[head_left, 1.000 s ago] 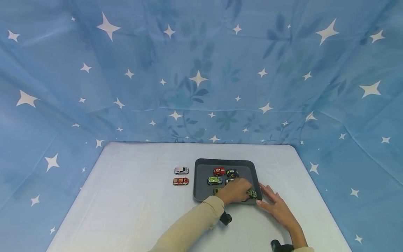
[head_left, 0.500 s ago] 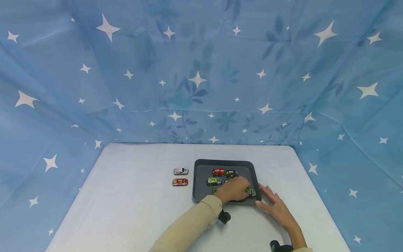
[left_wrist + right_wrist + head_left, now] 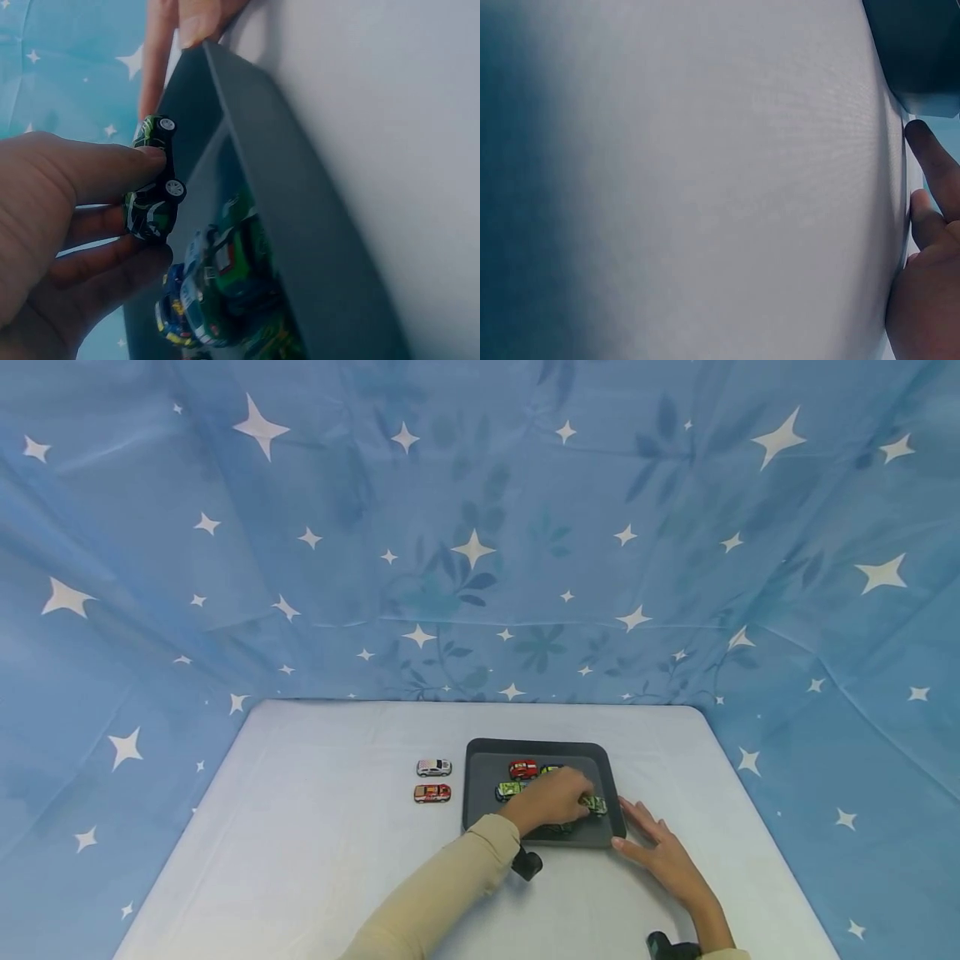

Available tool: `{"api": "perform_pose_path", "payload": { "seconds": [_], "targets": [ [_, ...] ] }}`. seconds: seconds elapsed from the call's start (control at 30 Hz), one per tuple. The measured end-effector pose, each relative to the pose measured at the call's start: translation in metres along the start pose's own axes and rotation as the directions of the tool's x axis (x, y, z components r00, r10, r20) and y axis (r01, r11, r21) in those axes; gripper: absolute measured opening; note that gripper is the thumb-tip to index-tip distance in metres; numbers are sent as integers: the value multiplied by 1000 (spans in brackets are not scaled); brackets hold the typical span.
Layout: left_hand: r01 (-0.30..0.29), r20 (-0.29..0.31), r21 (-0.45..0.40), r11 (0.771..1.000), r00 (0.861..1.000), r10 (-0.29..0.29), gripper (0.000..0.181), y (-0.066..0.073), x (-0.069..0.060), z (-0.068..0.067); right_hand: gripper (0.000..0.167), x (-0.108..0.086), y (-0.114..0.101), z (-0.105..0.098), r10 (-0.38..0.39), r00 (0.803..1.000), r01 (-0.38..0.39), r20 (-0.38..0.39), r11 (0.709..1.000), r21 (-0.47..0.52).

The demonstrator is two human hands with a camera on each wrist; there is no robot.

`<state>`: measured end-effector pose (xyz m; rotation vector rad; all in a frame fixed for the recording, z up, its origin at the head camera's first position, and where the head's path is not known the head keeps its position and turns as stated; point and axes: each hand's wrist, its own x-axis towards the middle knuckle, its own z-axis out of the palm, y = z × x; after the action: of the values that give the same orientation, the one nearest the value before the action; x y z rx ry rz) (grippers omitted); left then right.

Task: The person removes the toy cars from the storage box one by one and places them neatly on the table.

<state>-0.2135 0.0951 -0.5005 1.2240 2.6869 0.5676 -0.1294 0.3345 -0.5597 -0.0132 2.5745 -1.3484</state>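
My left hand [image 3: 551, 797] reaches over the dark grey tray [image 3: 480, 747] and pinches a green toy car [image 3: 596, 805] between thumb and fingers. In the left wrist view that toy car [image 3: 150, 184] is held above the tray floor, its wheels facing the tray wall. My right hand [image 3: 667, 864] lies at the tray's right front corner, fingers spread, thumb and fingertips by the rim. Inside the tray are a red toy car [image 3: 522, 769], a yellow-green toy car [image 3: 510, 790] and others partly hidden by my left hand and wrist.
Left of the tray, a white toy car [image 3: 434, 767] and a red-orange toy car [image 3: 432, 793] stand on the white table [image 3: 315, 827]. A blue star-patterned cloth [image 3: 480, 585] hangs behind the table. Black wrist cameras sit below each hand.
The green car in my left hand has moved away from the tray's near edge, toward the back. A green car near the front edge is now uncovered. My right hand has stayed in place.
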Motion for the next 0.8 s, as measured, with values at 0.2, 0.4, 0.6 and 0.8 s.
{"api": "perform_pose_path", "payload": {
  "seconds": [0.2,0.4,0.6,0.8],
  "targets": [
    [6,1,-13,1000,1000,-6,18,-4,-7,-9,82,0,2,1,8,1000,-8,10,1000,-4],
    [7,-12,-17,1000,1000,-7,18,-13,-18,-19,81,-1,2,0,-9,1000,9,2,1000,-7],
    [30,-30,-2,1000,999,-30,27,-30,-32,-20,80,-2,1,-1,-38,999,38,-4,999,-5],
    [57,-61,-23,998,996,-58,31,-43,-51,-29,79,-2,-2,-1,-43,999,43,-5,999,-4]
  ]
}}
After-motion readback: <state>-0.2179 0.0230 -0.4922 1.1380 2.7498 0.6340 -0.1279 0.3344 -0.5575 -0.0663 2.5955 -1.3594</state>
